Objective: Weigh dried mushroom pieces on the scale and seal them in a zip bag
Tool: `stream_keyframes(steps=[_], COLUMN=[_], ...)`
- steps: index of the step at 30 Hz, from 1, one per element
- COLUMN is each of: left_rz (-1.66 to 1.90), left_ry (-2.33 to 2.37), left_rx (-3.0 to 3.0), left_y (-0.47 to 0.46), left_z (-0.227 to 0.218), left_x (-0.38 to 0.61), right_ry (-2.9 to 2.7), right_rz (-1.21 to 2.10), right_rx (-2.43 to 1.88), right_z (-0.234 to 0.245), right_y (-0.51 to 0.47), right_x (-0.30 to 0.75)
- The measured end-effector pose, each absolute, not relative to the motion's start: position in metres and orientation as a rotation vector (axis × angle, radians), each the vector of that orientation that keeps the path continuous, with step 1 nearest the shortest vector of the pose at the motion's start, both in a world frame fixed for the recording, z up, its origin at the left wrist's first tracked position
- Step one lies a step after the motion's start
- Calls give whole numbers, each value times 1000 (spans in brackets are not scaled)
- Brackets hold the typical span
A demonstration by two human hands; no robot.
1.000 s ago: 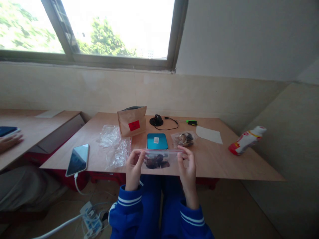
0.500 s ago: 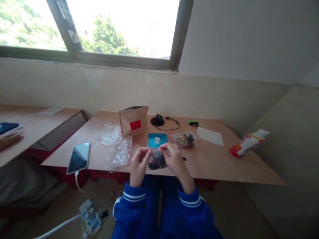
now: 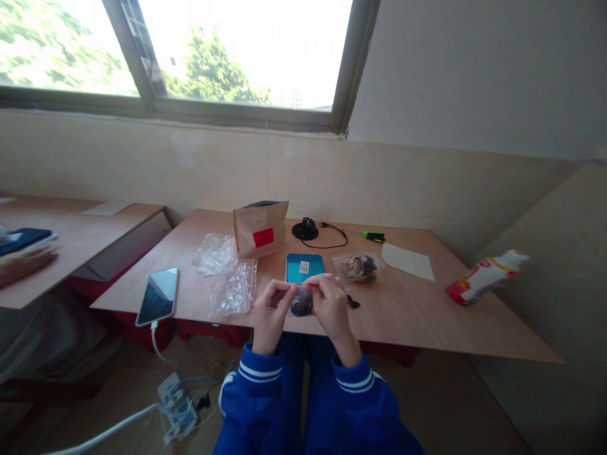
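Observation:
A small clear plastic bag with dark pieces inside [image 3: 302,304] hangs between my hands at the table's near edge. My left hand [image 3: 272,311] pinches its top edge from the left, thumb against forefinger. Close beside it, my right hand [image 3: 331,308] pinches the same edge from the right. Right behind the bag lies a flat blue device [image 3: 305,266] with a white label. Another clear bag of brown and dark dried pieces [image 3: 359,268] rests to the right, and a loose dark piece [image 3: 352,302] lies by my right hand.
A brown paper pouch [image 3: 260,230] stands behind crumpled clear bags [image 3: 232,291]. Left of them lies a phone [image 3: 159,296] on a cable. Farther back are a black round stand [image 3: 305,229] and a green-black tool [image 3: 374,236]. White paper [image 3: 408,261] and a tilted bottle [image 3: 488,276] are right.
My hands have drawn closer together along the bag's top edge, and less of the bag shows between them. The whole view has shifted slightly. At far left, another person's hand has moved a little.

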State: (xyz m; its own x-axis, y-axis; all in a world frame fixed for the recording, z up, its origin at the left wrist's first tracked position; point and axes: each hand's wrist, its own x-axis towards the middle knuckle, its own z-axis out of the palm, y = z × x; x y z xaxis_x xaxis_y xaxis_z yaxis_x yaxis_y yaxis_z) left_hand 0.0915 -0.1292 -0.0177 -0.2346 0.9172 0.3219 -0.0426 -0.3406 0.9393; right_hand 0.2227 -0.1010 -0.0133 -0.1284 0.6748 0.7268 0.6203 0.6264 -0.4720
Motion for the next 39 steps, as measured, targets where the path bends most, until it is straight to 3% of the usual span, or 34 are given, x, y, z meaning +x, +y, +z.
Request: stream_keyframes(steps=[15,24,34,39], left_rz=[1749,1747,1811,1817], left_ry=[1274,1277,1297,1309], left_rx=[1228,1333,1291,1315], left_y=[-119,-121,-121,-122], left_z=[-21,-21,-30,-24], left_x=[103,105,88,88], right_ry=[-1896,-1783,-1856,-1771], right_rz=[115,-58,273,259], right_rx=[-1086,-1164,-995,-1049], right_z=[-19,-19,-15,-12], right_y=[-92,-97,-92,-92], right_x=[216,209,209,203])
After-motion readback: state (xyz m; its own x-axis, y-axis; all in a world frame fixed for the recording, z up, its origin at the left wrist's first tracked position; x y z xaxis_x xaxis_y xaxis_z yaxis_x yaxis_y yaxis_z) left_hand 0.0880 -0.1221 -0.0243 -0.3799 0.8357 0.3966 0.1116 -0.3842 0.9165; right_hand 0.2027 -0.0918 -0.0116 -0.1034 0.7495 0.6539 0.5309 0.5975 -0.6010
